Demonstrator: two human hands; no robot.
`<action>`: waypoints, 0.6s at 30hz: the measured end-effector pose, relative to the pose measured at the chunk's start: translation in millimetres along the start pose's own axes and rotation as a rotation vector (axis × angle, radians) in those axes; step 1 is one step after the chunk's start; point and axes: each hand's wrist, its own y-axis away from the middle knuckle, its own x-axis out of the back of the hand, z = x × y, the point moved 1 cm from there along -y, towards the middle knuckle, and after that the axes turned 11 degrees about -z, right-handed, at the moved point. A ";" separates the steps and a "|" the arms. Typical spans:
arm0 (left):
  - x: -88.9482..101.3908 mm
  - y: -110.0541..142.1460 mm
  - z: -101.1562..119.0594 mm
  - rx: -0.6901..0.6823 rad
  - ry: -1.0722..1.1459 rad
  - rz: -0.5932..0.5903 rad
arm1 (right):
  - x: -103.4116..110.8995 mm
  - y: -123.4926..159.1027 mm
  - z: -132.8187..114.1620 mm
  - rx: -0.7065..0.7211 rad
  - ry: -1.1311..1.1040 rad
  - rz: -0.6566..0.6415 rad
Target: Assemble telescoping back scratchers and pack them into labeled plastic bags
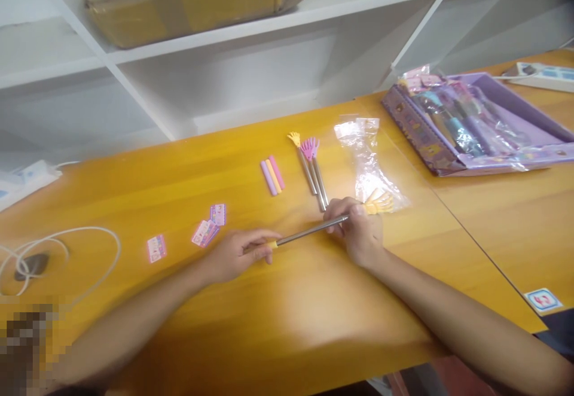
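Note:
A back scratcher (pixel 309 229) with a metal rod and a yellow hand-shaped head spans my two hands above the table. My left hand (pixel 240 253) is closed on its yellow handle end. At the other end my right hand (pixel 356 228) grips the rod just below the yellow head. Beyond my hands lie several more back scratchers (pixel 313 165) with pink and yellow heads and metal rods. Left of those are three short tubes (pixel 272 176), purple, yellow and pink. A clear plastic bag (pixel 365 157) lies behind my right hand.
Small printed cards (pixel 205 232) lie on the wooden table (pixel 179 318) near my left forearm, by a coiled white cable (pixel 72 231). A purple display box (pixel 426 127) with bagged items stands back right. White shelves (pixel 251 79) hold a taped carton (pixel 188 4).

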 end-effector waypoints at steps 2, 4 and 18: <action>-1.0 0.2 -0.6 -0.017 0.000 0.025 | -0.5 -0.1 -0.6 -0.015 0.004 0.007; -2.2 0.1 -1.6 -0.025 0.008 0.061 | -0.1 -2.1 0.9 -0.056 -0.009 -0.003; 10.6 -3.6 1.5 -0.215 -0.350 0.465 | 35.5 -29.9 15.0 -0.149 -0.058 0.168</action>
